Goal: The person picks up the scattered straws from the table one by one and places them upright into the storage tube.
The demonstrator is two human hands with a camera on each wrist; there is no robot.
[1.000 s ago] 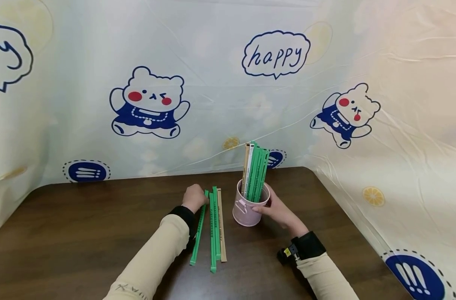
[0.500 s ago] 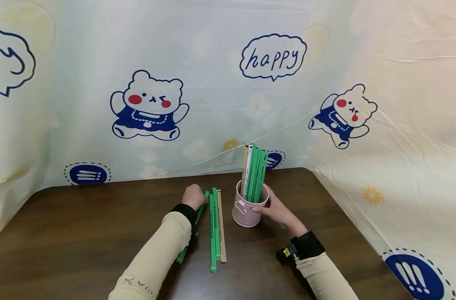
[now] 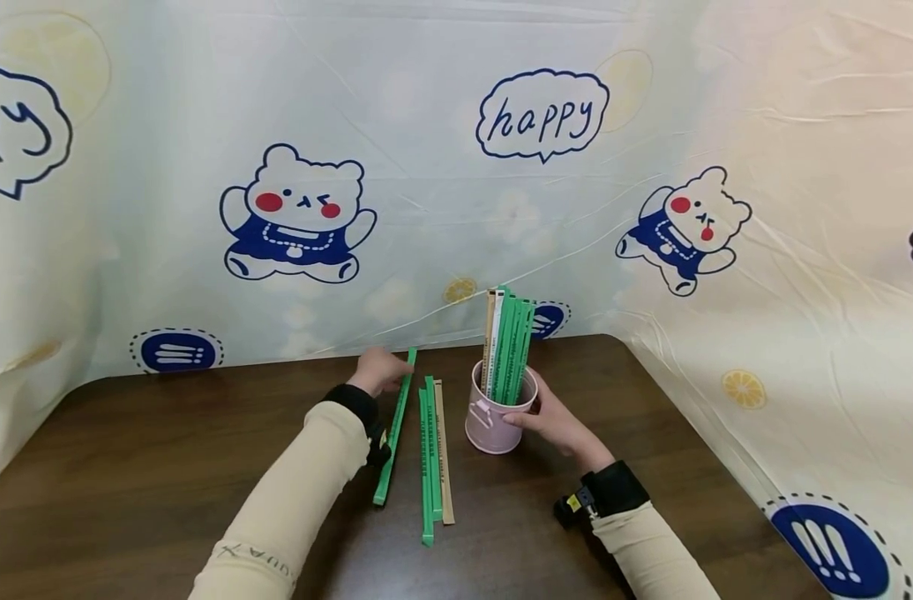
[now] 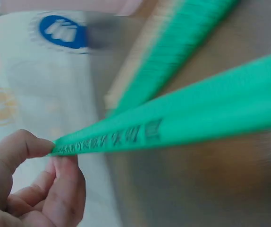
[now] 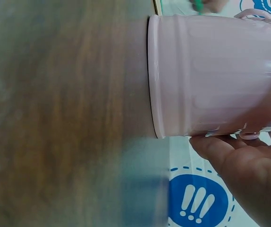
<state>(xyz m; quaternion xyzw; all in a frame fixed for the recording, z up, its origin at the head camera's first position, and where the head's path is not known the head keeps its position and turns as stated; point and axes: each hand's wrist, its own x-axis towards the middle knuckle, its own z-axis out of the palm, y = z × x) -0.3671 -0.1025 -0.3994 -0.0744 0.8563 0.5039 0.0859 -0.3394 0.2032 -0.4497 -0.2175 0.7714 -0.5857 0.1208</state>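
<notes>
My left hand (image 3: pixel 380 369) pinches one end of a long green stick with black printed characters (image 3: pixel 397 433) between thumb and fingers. In the left wrist view this green stick (image 4: pixel 192 118) slants away from the fingertips. My right hand (image 3: pixel 560 423) grips the side of a small pink bucket (image 3: pixel 492 429), thumb at the front; its other fingers are partly hidden behind. Green, white and tan sticks (image 3: pixel 511 346) stand upright in the bucket. Between the bucket and my left hand, several green sticks (image 3: pixel 430 458) and a tan stick (image 3: pixel 445 454) lie on the table.
The dark brown table (image 3: pixel 164 467) carries everything. Behind it and at the right hangs a pale printed sheet (image 3: pixel 426 167) with bear drawings, close to the table's back edge. Each wrist wears a black band (image 3: pixel 617 490).
My left hand has moved a little farther back, and the pinched green stick has shifted with it, off the table's middle row. The right hand and bucket have stayed in place.
</notes>
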